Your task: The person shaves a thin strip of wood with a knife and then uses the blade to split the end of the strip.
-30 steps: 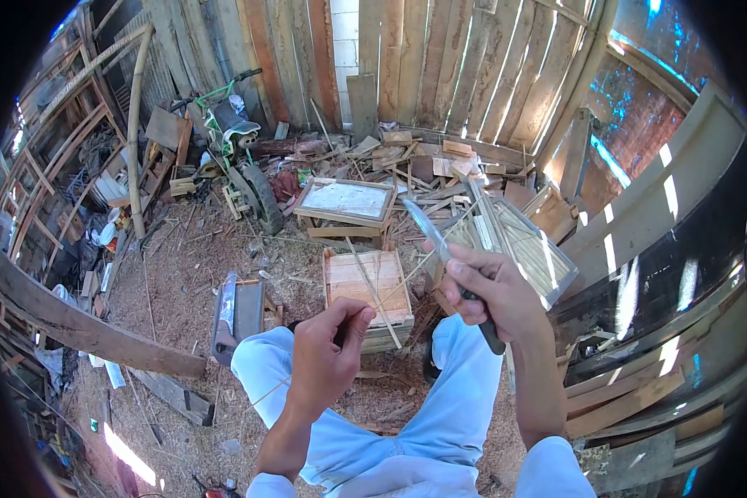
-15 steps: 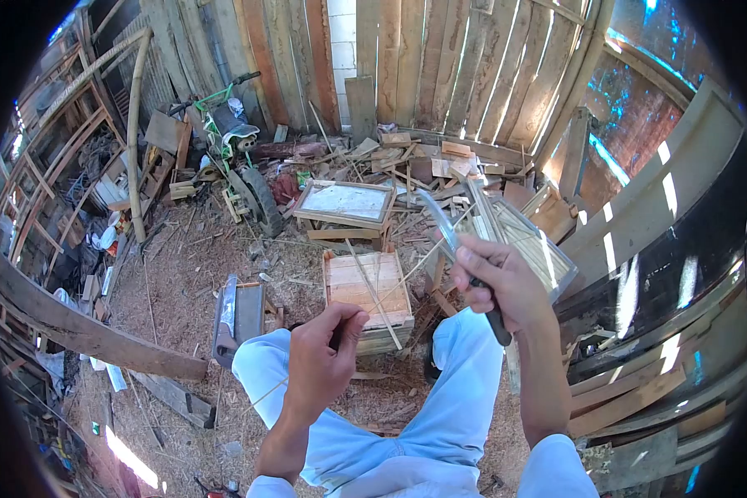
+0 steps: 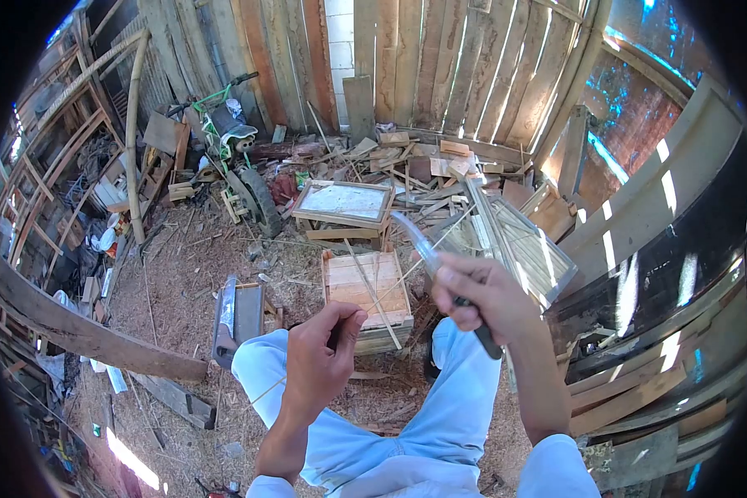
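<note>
My right hand (image 3: 494, 295) is closed round the dark handle of a knife (image 3: 426, 251), its curved blade pointing up and to the left. My left hand (image 3: 319, 357) pinches a thin wooden strip (image 3: 405, 278), which runs slantwise from below that hand up to the right, behind the knife. Whether the blade touches the strip I cannot tell. Between my knees stands a wooden box (image 3: 382, 334), and another thin stick (image 3: 359, 267) lies across it.
A framed white panel (image 3: 344, 200) rests beyond the box. To the left, a wide-bladed tool (image 3: 227, 311) lies against a dark tray (image 3: 249, 315). Wood scraps (image 3: 423, 162) pile along the plank wall. A small motorbike (image 3: 241, 166) stands back left; a curved beam (image 3: 91, 328) crosses the left side.
My right hand and the knife have moved left and slightly down. My left hand has hardly moved and keeps its pinch on the strip.
</note>
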The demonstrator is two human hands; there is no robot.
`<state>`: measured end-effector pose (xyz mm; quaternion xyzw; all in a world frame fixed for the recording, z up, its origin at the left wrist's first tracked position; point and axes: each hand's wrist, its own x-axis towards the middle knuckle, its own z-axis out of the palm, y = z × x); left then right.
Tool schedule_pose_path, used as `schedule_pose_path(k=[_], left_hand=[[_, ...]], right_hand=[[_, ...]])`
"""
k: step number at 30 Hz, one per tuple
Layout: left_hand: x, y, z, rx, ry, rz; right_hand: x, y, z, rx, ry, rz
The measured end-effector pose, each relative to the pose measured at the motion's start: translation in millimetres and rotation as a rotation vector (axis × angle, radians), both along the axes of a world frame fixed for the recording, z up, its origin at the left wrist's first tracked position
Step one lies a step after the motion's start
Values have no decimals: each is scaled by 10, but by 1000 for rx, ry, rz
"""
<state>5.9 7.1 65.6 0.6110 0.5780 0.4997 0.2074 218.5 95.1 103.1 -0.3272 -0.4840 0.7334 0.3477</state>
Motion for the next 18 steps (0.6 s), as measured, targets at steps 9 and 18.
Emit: schedule_pose_path(k=[9, 18], left_hand=[[-24, -4, -10, 55, 7, -6], [-38, -11, -3, 7, 9, -22]], right_hand=[[110, 105, 13, -73, 118, 77], [45, 34, -12, -61, 159, 25]])
